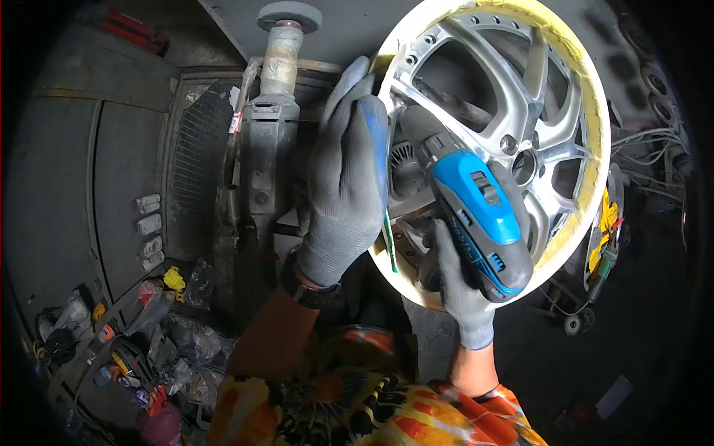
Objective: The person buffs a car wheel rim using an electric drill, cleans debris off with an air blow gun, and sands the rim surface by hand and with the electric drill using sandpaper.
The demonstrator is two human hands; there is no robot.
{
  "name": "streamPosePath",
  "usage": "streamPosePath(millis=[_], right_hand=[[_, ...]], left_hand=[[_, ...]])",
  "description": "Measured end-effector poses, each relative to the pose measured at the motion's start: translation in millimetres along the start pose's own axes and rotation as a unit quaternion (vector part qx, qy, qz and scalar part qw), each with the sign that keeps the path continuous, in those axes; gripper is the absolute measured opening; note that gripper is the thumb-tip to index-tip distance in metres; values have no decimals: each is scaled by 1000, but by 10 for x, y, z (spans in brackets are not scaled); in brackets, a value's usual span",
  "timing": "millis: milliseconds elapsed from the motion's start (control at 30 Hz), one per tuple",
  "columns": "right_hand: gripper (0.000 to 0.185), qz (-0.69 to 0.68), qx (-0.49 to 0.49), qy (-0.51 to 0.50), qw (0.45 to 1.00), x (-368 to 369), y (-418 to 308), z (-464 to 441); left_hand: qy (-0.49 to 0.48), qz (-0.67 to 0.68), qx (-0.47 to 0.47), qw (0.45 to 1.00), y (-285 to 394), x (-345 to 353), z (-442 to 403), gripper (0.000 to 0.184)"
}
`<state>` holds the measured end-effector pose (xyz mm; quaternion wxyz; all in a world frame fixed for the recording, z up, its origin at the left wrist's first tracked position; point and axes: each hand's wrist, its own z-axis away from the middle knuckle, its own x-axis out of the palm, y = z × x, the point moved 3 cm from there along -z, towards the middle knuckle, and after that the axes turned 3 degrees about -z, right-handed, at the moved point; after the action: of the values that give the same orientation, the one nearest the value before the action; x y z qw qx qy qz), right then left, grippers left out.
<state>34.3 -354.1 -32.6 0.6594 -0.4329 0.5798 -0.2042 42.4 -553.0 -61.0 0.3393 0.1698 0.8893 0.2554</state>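
Observation:
A silver alloy wheel (pixel 537 111), its outer lip covered in yellowish masking tape, is tilted toward me. My left hand (pixel 346 171), in a grey glove with a blue palm, is pressed along the wheel's left edge, fingers long and close together, thumb hidden. In my gloved right hand (pixel 465 279) is a blue and black cordless drill (pixel 476 195), gripped by its handle, which the drill body mostly covers. A dark attachment (pixel 420 125) at its chuck lies over the spokes by the left rim; whether it touches them I cannot tell. Below my left hand, a green strip (pixel 390 245) runs along the rim.
A dusty grinding machine (pixel 269 149) with a round wheel (pixel 290 15) on top stands left of the alloy wheel. Plastic bags and clutter (pixel 186 338) lie lower left. An angle grinder (pixel 604 267) and cables (pixel 643 145) are at the right. Cabinet doors (pixel 56 186) line the left.

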Motion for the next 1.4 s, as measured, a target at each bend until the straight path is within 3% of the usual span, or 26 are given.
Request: streamPosePath(millis=[33, 67, 167, 233, 400, 500, 600, 800, 900, 1000, 1033, 1067, 1167, 1200, 1267, 1333, 1400], right_hand=[[48, 51, -142, -19, 988, 35, 2, -32], [48, 51, -142, -19, 988, 35, -7, -24], [45, 12, 13, 11, 1000, 20, 90, 23], [46, 15, -28, -10, 999, 25, 36, -34], [53, 16, -125, -17, 992, 40, -75, -73], [59, -44, 80, -12, 996, -23, 37, -17], [58, -69, 119, -36, 990, -5, -66, -64], [60, -47, -27, -92, 994, -32, 4, -99], [58, -64, 52, 1, 997, -21, -118, -105], [57, -74, 91, 3, 993, -25, -45, -76], [59, -28, -61, -79, 995, -44, -14, -104], [59, -27, -61, -79, 995, -42, -41, -94], [44, -110, 88, 21, 990, -24, -79, -89], [44, -111, 89, 22, 990, -22, -68, -105], [39, -92, -33, -18, 995, -14, -123, -180], [36, -92, -14, -19, 995, -1, -141, -162], [31, -146, 34, 47, 988, -19, -80, -100]], left_hand=[[-16, -1, -12, 1000, -1, 0, 16, 40], [-16, 0, -12, 1000, 3, 0, 22, 40], [-10, 22, -18, 1000, 1, 2, 2, 40], [16, -30, 5, 999, 24, -2, -10, 42], [-7, 3, -2, 1000, -24, 2, 20, 46], [-4, -11, 7, 1000, -33, 4, 30, 47], [-11, 10, -4, 1000, -50, 44, 36, 47], [-15, 2, -18, 1000, -43, 33, 38, 47], [-24, 19, -29, 999, -63, 57, 36, 47], [-16, 27, -20, 999, -69, 61, 45, 47], [-4, 23, -7, 1000, -63, 54, 31, 47], [-4, 24, -8, 1000, -46, 36, 36, 47], [-31, 20, -32, 999, -44, 13, 22, 48], [-23, 10, -24, 999, -28, 17, 18, 47], [-16, 2, -16, 1000, 1, 23, 8, 46], [6, -3, 1, 1000, 12, 19, -15, 43], [3, -3, 0, 1000, 3, 19, -2, 42]])
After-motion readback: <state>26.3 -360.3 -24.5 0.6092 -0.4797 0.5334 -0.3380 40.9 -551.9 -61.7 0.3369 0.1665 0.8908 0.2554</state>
